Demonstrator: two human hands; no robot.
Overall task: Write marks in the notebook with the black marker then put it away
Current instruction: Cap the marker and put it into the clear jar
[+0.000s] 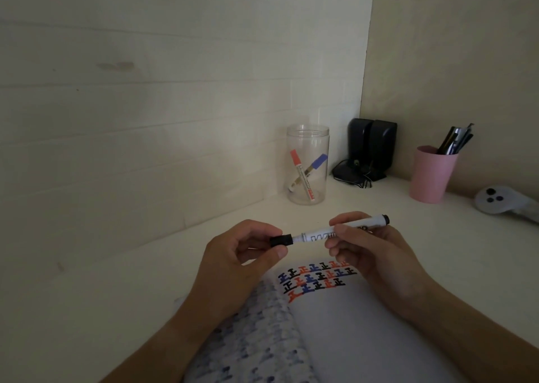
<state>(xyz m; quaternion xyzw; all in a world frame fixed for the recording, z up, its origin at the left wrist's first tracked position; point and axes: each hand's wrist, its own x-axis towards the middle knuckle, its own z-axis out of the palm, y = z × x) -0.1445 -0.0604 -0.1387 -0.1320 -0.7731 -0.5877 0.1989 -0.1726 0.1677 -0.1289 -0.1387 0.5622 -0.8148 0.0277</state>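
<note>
I hold the black marker (pixel 318 234) level above the open notebook (pixel 350 330). My right hand (pixel 370 254) grips its white barrel. My left hand (pixel 239 254) pinches the black cap (pixel 281 241) at the marker's left end; I cannot tell whether the cap is fully seated. The right-hand page carries rows of black, red and blue marks (pixel 318 279) near its top. The left-hand page shows ink bled through. A clear jar (pixel 306 165) stands behind, holding a red marker (pixel 300 175) and a blue marker (pixel 316 163).
The white desk (pixel 116 295) meets a pale wall on the left. Black speakers (pixel 370 149) with cables sit in the corner. A pink cup (pixel 431 175) holds several pens. A white controller (pixel 501 201) lies at the far right.
</note>
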